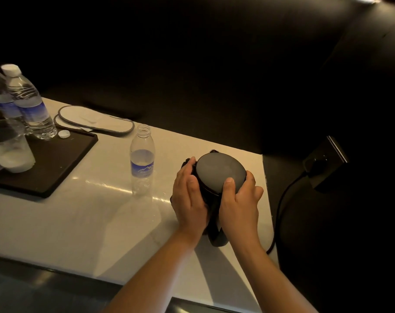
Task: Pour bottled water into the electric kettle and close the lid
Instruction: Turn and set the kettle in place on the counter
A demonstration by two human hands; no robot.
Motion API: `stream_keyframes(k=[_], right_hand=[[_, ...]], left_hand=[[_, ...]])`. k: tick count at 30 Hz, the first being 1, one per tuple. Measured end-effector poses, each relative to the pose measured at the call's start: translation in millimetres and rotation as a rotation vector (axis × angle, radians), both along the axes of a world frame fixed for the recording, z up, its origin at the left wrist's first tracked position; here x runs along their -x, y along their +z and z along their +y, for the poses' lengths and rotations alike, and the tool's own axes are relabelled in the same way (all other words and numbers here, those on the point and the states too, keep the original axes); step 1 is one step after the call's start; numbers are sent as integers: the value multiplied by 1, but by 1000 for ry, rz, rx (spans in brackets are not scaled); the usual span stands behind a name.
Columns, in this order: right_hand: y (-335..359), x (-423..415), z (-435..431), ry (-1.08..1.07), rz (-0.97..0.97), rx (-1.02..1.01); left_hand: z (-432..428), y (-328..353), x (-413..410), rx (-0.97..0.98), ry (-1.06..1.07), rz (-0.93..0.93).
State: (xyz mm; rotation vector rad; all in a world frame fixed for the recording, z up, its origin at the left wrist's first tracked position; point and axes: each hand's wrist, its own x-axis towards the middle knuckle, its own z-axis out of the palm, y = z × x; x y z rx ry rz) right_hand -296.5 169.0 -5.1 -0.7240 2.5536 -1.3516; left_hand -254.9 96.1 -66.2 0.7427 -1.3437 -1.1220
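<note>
A black electric kettle (214, 199) stands near the right end of the white counter, its grey round lid (219, 171) down over the top. My left hand (188, 195) wraps the kettle's left side. My right hand (239, 199) grips its right side, thumb resting on the lid's rim. The kettle's handle points toward me between my wrists. To the left stands an uncapped clear water bottle (142, 159) with a blue label, which looks empty. Its white cap (64, 133) lies on the dark tray.
A dark tray (56, 163) at the left carries two sealed water bottles (31, 102) and wrapped glasses (8, 150). Behind it lie white slippers (97, 120). A black cord (282, 199) runs off the counter's right edge to a wall socket (320, 163).
</note>
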Motion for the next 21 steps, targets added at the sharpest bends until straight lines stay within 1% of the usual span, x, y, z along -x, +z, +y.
stream_keyframes(k=[4,6,9,12,15,17,20,21], right_hand=[[-3,0,0,1,9,21],[-5,1,-1,-1,15,29],[-7,1,-1,-3,35,41],[-6,8,2,27,41,49],[-4,22,7,95,41,68],[-3,35,10,151,45,82],[0,55,12,237,-21,106],[1,60,13,262,-34,112]], left_hand=[[-13,-22,-4,-110,-116,105],[-16,-34,-6,-186,-133,103],[-15,-48,-9,-276,-125,49],[-13,-53,-15,-308,-62,-110],[-14,-53,-28,-263,-54,-299],[-23,-49,-43,-198,-119,-471],[-40,-41,-73,-147,-293,-697],[-44,-37,-86,-116,-315,-766]])
